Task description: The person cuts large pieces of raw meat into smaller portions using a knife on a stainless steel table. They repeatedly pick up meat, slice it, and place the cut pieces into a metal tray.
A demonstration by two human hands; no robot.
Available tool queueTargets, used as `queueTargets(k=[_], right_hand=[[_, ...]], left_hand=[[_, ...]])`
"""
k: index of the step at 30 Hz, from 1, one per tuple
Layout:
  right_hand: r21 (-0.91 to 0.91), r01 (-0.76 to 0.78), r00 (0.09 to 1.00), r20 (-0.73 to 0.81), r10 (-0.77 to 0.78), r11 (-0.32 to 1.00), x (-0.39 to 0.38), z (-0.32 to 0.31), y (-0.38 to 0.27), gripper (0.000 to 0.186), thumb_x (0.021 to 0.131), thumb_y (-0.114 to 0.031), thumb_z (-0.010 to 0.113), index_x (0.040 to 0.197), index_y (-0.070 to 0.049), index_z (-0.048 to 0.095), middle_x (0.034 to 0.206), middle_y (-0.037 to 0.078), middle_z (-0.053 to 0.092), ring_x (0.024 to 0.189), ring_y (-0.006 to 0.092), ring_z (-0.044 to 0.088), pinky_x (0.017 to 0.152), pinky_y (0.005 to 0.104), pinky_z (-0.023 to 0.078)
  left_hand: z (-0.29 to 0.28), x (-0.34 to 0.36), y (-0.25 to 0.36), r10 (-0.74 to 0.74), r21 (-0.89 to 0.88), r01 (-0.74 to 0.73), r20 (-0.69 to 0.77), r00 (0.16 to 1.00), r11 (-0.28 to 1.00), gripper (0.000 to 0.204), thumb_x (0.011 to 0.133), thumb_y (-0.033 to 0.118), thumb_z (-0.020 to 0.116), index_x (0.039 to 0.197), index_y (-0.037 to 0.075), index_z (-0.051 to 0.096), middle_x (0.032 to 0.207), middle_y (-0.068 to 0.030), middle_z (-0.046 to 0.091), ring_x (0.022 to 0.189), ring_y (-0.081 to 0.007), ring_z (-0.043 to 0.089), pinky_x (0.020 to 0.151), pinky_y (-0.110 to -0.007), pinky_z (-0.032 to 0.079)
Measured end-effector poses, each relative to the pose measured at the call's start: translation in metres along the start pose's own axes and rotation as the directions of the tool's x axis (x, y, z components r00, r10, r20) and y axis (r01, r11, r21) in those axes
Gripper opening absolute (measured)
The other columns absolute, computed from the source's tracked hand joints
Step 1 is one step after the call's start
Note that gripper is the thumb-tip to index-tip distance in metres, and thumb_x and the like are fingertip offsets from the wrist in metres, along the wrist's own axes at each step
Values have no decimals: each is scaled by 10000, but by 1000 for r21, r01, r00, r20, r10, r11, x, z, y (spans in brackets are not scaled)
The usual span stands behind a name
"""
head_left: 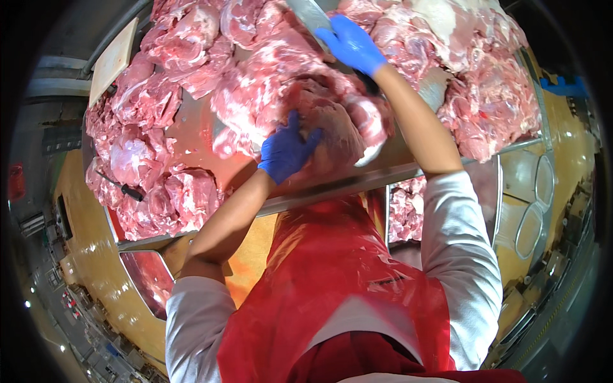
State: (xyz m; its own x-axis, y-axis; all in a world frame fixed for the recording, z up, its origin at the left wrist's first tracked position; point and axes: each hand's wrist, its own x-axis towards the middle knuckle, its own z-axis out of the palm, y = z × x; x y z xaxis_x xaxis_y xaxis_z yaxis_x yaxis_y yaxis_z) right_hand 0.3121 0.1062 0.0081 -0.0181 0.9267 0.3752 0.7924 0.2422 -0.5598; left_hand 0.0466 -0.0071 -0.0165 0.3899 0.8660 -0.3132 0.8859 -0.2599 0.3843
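I see heaps of raw pink meat cuts (150,121) at the frame's left, a pale rectangular cutting board (113,60) at upper left, and a black-handled knife (128,190) lying among the left cuts.

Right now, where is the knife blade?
In the head view, the knife blade is at the top centre, held by the right hand over the meat pile.

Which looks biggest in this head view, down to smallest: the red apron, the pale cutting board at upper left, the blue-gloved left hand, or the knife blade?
1. Red apron, though it is nearest the camera.
2. Pale cutting board.
3. Left hand.
4. Knife blade, partly cut off by the frame edge, so unsure.
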Motion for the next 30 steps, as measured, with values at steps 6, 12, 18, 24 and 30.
queueTargets(k=[6,12,18,24,30], right_hand=[[251,-414,905,12,425,875,-220,-57,-65,391,1002,-272,542,1280,3,561,1120,226,607,1057,408,569,934,466,442],[62,-200,927,-310,209,978,-248,30,-81,441,927,-105,614,1343,-7,504,1297,248,506,1141,384,549,1005,440,437],[234,-140,958,-212,191,962,-183,45,-34,450,934,-178,618,1340,-11,522,1330,217,541,1235,382,513,1061,436,391],[409,-405,842,515,160,818,-62,26,-7,484,952,-330,645,1333,-48,547,1094,89,650,978,193,611,877,356,501],[388,-473,848,443,290,791,-49,17,-8,482,968,-363,637,1297,-15,582,1043,56,659,865,122,600,756,304,526]], left_hand=[[-4,15,-15,159,-177,-211,-271,949,961,414,843,351,720,1168,107,640,862,-163,655,808,-375,644,736,-487,514],[-75,99,-135,-41,-230,-69,-441,897,971,653,870,521,676,1361,102,578,1119,-252,648,1083,-385,613,957,-458,478],[-6,74,-132,-196,-163,142,-393,899,976,607,928,534,565,1307,60,589,1046,-250,667,984,-404,640,886,-490,482],[28,47,-143,-236,-246,90,-668,706,965,578,938,490,579,1250,3,579,1055,-309,643,976,-459,615,845,-543,469],[3,45,-158,-213,-472,-126,-599,772,872,511,907,360,694,1236,-13,575,1091,-247,612,1059,-375,560,906,-457,459]])
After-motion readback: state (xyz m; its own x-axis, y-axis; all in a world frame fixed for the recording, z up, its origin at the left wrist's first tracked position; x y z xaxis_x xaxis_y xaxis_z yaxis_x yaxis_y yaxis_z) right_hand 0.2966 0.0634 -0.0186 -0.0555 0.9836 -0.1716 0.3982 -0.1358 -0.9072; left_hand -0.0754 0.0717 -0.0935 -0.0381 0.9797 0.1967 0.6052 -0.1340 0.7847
